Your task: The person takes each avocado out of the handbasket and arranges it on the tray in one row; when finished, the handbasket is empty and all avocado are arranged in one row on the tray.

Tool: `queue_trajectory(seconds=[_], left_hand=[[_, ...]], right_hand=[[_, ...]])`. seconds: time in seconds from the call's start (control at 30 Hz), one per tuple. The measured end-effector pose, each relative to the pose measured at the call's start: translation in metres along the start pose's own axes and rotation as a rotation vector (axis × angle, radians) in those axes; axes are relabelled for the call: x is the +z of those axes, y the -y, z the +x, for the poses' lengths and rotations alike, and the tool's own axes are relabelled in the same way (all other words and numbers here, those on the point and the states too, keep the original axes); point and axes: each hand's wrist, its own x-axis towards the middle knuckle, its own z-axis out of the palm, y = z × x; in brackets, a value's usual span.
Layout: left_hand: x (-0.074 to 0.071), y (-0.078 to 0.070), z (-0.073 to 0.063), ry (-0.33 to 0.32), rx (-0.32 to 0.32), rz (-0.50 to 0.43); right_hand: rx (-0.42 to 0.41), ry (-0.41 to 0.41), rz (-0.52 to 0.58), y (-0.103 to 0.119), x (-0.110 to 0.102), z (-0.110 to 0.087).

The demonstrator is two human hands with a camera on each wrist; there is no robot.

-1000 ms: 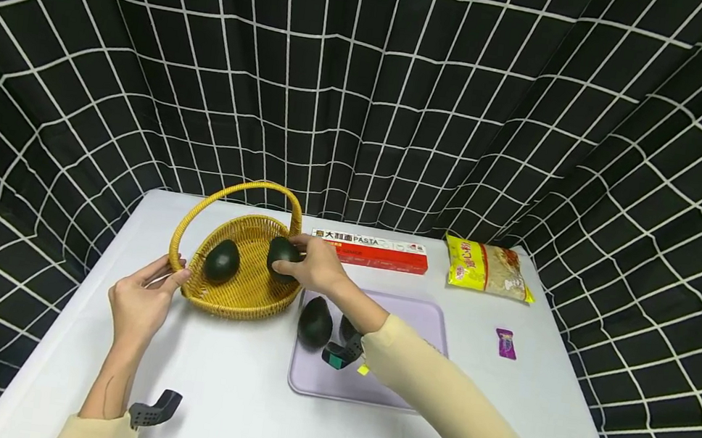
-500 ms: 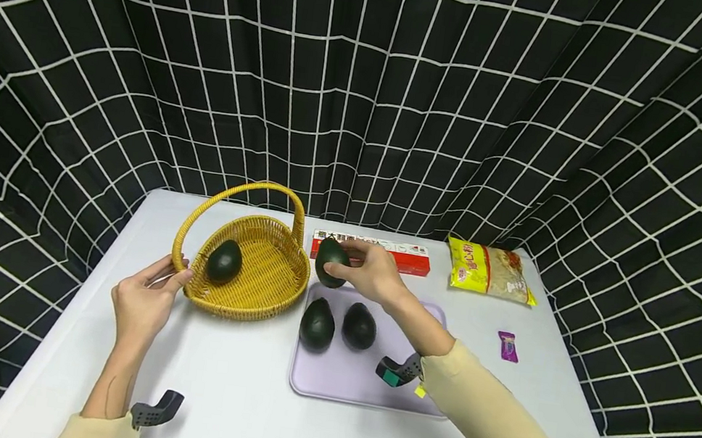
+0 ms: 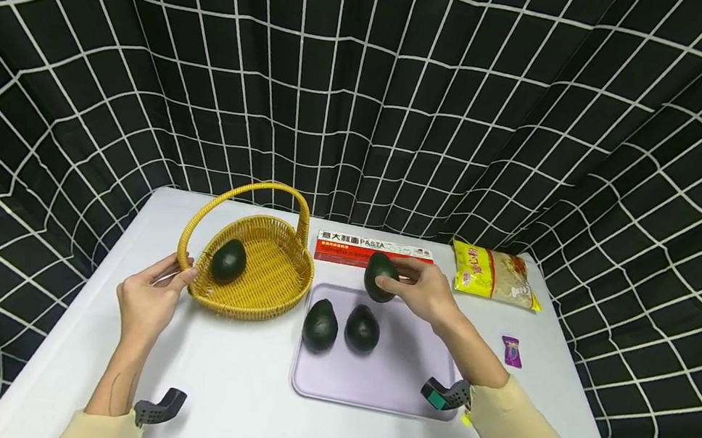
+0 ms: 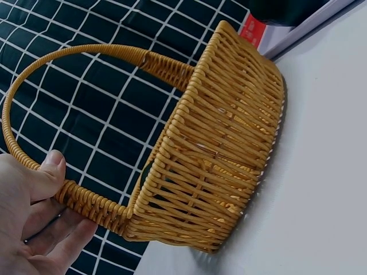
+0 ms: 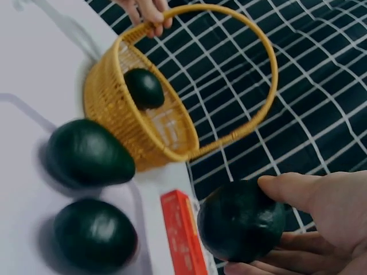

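My left hand [image 3: 147, 300] pinches the handle of a yellow wicker basket [image 3: 275, 297] at its left side; the left wrist view shows thumb and fingers around the handle's base [image 4: 94, 206]. One dark green avocado [image 3: 229, 261] lies inside the basket, at the left. With thumb and fingers, my right hand [image 3: 424, 286] grips another avocado [image 3: 379, 278] over the far edge of a lilac tray [image 3: 368, 396]. Two more avocados sit side by side on that tray, a left one [image 3: 320, 325] and a right one [image 3: 362, 328].
A red and white pasta box [image 3: 341, 249] lies behind the tray, partly hidden by the held avocado. Farther right are a yellow food packet [image 3: 495, 275] and a small purple wrapped sweet [image 3: 511, 351]. A black gridded curtain [image 3: 365, 104] rises behind the white table [image 3: 224, 393].
My right hand has lifted an avocado out of the basket and carried it right, over the tray's far edge. My left hand keeps hold of the handle.
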Motion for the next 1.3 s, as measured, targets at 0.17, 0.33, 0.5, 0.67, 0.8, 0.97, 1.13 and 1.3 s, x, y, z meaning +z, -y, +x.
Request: queue_trajectory(seconds=[0.17, 0.33, 0.5, 0.67, 0.8, 0.97, 1.13, 1.3], left_hand=[[0.001, -0.001, 0.001, -0.01, 0.02, 0.003], [0.0, 0.001, 0.002, -0.027, 0.042, 0.015], [-0.002, 0.003, 0.002, -0.022, 0.037, 0.032], [-0.003, 0.004, 0.002, -0.011, 0.003, 0.017], [-0.004, 0.003, 0.001, -0.009, -0.005, 0.008], [-0.004, 0.002, 0.002, -0.012, -0.003, 0.005], [-0.001, 0.003, 0.002, -0.011, 0.003, 0.012], [0.0, 0.003, 0.002, -0.006, -0.003, 0.019]], right_hand=[[0.03, -0.006, -0.024, -0.016, -0.008, -0.005], [0.069, -0.006, -0.025, -0.033, -0.007, -0.008], [0.103, -0.001, -0.034, -0.049, -0.002, -0.015], [0.146, 0.008, -0.05, -0.065, 0.003, -0.023], [0.156, -0.002, -0.059, -0.074, 0.006, -0.027], [0.156, -0.011, -0.067, -0.082, 0.011, -0.028], [0.151, -0.016, -0.09, -0.087, 0.016, -0.029], [0.159, -0.017, -0.092, -0.089, 0.017, -0.03]])
